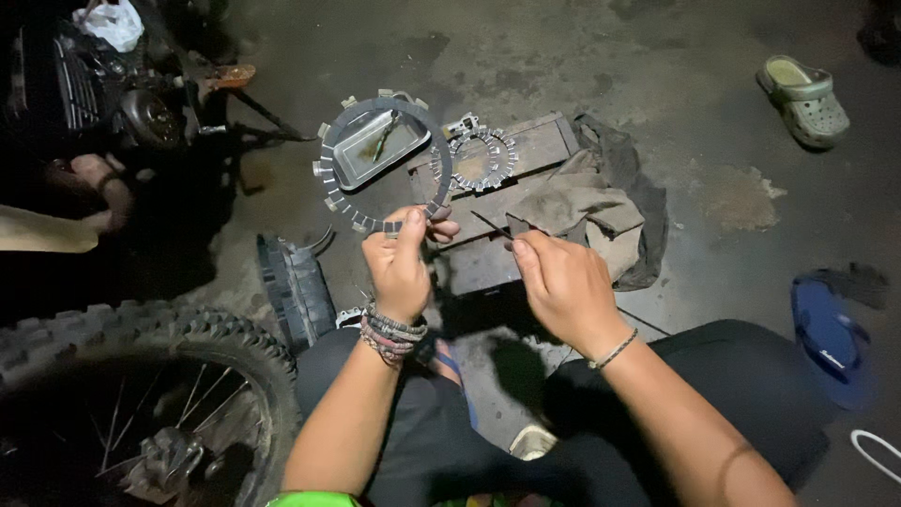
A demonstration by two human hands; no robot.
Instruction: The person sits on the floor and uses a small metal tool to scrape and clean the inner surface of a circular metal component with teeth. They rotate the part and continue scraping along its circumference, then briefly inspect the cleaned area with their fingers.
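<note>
Left hand pinches a notched friction ring upright above the metal tray. Right hand grips a thin pick. A toothed plate already lies on the wooden block; work looks mid-way.

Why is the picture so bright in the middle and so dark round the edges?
In the head view, light falls on the middle: the left hand, its toothed ring and the right hand are bright and sharp. The motorbike wheel at lower left sinks into shadow, the metal tray shows mild glare, and the green sandal stays dim but legible.
</note>
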